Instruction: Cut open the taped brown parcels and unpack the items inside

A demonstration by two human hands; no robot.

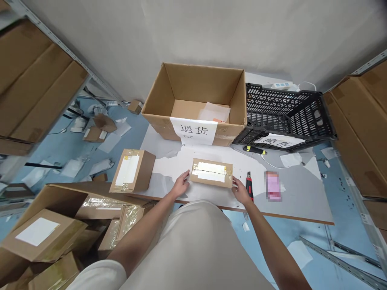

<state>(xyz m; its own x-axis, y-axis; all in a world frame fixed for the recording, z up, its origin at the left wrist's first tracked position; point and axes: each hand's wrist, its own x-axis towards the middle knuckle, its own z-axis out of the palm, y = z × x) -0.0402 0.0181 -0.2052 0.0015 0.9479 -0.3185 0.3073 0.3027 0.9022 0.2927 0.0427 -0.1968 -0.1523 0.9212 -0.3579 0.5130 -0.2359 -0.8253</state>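
Observation:
A small taped cardboard box (211, 183) with a white label cut across by a seam lies on the white table in front of me. My left hand (181, 184) is just off its left end, fingers stretched toward it. At the opposite end, the fingertips of my right hand (240, 191) touch the box, fingers extended and not wrapped round it. Close to my right hand lies a red and black utility knife (249, 186). A second taped box (133, 171) with a white label stands at the table's left edge.
Behind is a large open carton (196, 133) with some packaging inside, beside a black plastic crate (284, 117). A black and yellow cutter (254, 150) and a blurred pink item (273, 186) lie rightward. Lower left, a big carton (75, 187) holds several boxes. Shelves flank both sides.

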